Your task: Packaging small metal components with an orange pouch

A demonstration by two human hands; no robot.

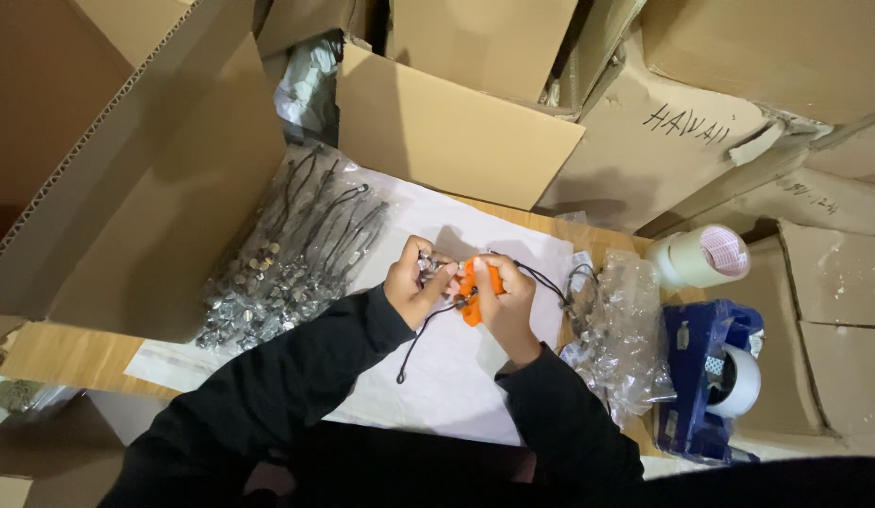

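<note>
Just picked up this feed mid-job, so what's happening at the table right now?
A person in black sleeves works over a white sheet on a wooden table hemmed in by cardboard boxes. The right hand holds a small orange piece, and the left hand pinches a small metal fitting on a black cord that runs between them. A pile of corded metal charms lies to the left, crumpled clear bags to the right, beside a blue tape dispenser and a tape roll.
</note>
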